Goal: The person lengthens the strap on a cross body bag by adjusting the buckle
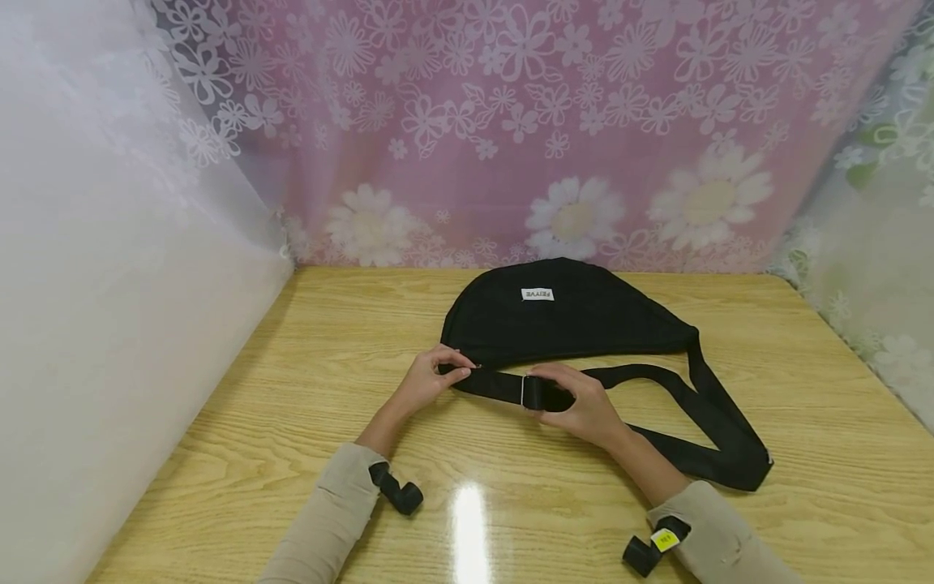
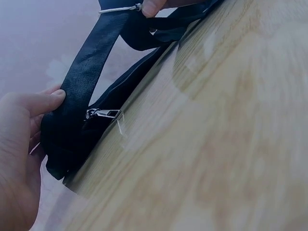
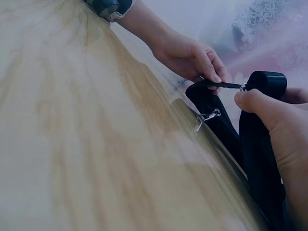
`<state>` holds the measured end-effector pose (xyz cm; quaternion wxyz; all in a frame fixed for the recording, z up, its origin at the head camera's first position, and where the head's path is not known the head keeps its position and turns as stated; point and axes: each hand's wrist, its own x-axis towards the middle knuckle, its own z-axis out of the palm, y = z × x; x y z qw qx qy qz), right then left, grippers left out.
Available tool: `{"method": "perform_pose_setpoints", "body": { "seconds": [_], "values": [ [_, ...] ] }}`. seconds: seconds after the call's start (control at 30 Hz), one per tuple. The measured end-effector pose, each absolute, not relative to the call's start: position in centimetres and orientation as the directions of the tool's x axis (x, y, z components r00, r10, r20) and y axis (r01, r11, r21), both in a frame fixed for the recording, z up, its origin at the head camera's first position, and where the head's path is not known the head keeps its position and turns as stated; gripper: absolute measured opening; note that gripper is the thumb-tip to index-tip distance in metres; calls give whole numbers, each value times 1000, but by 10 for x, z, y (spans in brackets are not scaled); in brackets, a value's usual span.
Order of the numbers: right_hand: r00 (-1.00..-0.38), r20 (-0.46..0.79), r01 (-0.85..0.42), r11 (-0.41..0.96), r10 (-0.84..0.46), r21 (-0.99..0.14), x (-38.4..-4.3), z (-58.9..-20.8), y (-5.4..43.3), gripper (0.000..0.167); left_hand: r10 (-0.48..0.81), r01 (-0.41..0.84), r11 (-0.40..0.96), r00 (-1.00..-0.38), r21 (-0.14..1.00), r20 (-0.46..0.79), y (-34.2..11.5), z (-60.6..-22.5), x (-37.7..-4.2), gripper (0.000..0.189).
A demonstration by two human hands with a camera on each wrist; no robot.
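A black waist bag (image 1: 562, 316) with a small white label lies on the table, its flat edge toward me. Its black strap (image 1: 496, 384) runs along that edge, then loops out to the right. At the bag's left corner my left hand (image 1: 430, 377) pinches the strap between thumb and fingers. My right hand (image 1: 584, 403) grips the strap at a metal slider buckle (image 1: 523, 391), thumb at the buckle's edge. Between the hands the strap is stretched straight. A silver zipper pull (image 2: 107, 113) shows beneath the strap in the left wrist view.
The wooden table (image 1: 292, 454) has a glossy surface with a bright reflection at the front. A pink floral curtain (image 1: 467, 122) hangs behind it, and a whitish sheet (image 1: 131, 243) stands along the left side. The strap's far fold (image 1: 751, 466) lies at the right.
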<state>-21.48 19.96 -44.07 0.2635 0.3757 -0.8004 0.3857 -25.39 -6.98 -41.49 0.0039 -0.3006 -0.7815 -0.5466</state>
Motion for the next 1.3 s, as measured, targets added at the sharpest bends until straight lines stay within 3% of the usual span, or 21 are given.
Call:
{"method": "perform_pose_setpoints", "body": {
  "seconds": [0.43, 1.3],
  "values": [
    [-584, 700, -805, 401, -410, -437, -218, -445, 203, 60, 467, 487, 213, -812, 847, 350, -70, -413, -253, 11],
    [-498, 779, -855, 369, -381, -366, -217, -442, 208, 58, 392, 483, 177, -834, 858, 389, -73, -414, -257, 9]
  ]
}}
